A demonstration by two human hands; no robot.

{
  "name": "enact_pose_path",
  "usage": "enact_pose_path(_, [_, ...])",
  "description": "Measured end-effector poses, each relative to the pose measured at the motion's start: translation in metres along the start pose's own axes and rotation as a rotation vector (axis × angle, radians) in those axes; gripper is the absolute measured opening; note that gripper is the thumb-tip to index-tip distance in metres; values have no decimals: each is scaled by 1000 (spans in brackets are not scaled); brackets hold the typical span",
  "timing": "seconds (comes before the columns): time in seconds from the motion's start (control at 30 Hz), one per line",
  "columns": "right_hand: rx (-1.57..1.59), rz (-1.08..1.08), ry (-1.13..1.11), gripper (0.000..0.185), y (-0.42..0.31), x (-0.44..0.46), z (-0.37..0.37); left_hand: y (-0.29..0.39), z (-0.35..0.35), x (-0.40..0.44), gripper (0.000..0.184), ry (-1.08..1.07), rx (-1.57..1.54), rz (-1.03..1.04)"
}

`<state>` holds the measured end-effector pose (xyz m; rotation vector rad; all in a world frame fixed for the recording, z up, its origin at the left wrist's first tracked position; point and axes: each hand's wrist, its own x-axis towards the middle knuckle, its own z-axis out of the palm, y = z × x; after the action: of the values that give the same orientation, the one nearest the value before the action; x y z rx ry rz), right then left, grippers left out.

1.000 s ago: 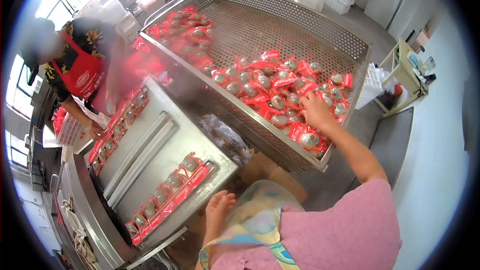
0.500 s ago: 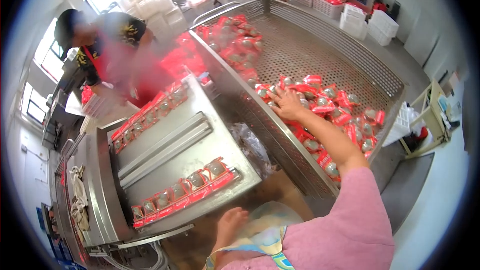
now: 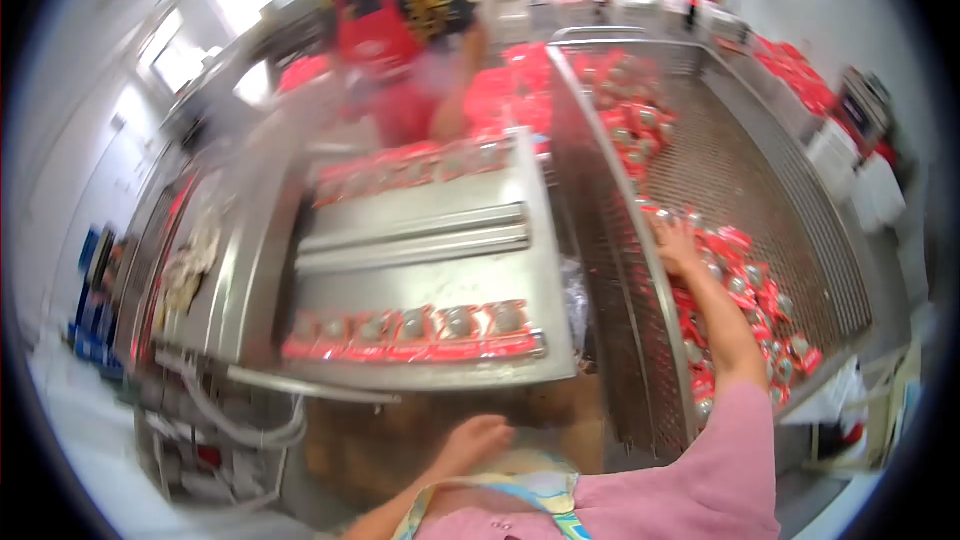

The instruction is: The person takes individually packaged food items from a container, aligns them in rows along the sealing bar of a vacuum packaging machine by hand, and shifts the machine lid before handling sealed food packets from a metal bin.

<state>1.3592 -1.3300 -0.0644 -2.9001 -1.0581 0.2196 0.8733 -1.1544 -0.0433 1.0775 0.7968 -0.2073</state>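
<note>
My right hand point(image 3: 674, 246) reaches into the perforated metal bin, fingers spread over a heap of red-and-clear packets point(image 3: 740, 285), each holding a round greyish thing. Its fingertips touch packets by the bin's near wall; I see none gripped. My left hand point(image 3: 480, 440) hangs low before my apron, fingers loosely curled, nothing visible in them. Just beyond it is the flat metal bed point(image 3: 440, 285) of a machine. A row of similar packets point(image 3: 415, 328) lies along the bed's near edge, and another row point(image 3: 410, 172) along its far edge.
Two raised metal bars point(image 3: 415, 238) cross the bed's middle. The bin's tall side wall point(image 3: 610, 270) stands right of the bed. A co-worker in a red apron point(image 3: 385, 30) leans over the far side, partly blurred. White crates point(image 3: 850, 160) stand beyond the bin.
The view has swung left, so bed and bin sit differently in the picture. My right hand stays on the packets in the bin. The co-worker now faces the bed's far row.
</note>
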Motion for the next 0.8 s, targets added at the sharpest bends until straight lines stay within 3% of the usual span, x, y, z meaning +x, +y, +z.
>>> enact_pose_path(0.1, [82,-12,-44,72,4,4,10,7,3,-7,38,-44,39,-17])
enact_pose_path(0.27, [110,59,111,56,4,-34,0,-4,-26,-5,37,-116,40,8])
enact_pose_path(0.37, [336,101,277,41,38,-45,17,-5,-50,-6,38,-140,17,38])
enact_pose_path(0.4, [429,83,512,27,44,-49,30,-5,-61,-8,38,-148,6,47])
enact_pose_path(0.43, [446,82,527,25,32,-59,20,-3,-72,-11,40,-147,19,92])
enact_pose_path(0.57, [335,187,662,18,-48,-127,-16,-5,-138,-23,43,-114,125,128])
enact_pose_path(0.63, [469,185,844,12,-122,-152,-28,-13,-180,-32,41,-113,23,198])
enact_pose_path(0.7, [366,69,931,9,-205,-176,-47,-29,-230,-33,27,-164,77,201])
enact_pose_path(0.73, [364,24,923,10,-239,-185,-47,8,-230,-76,37,-132,296,277])
enact_pose_path(0.8, [436,-36,839,10,-297,-199,-26,-1,-266,-79,28,-155,163,253])
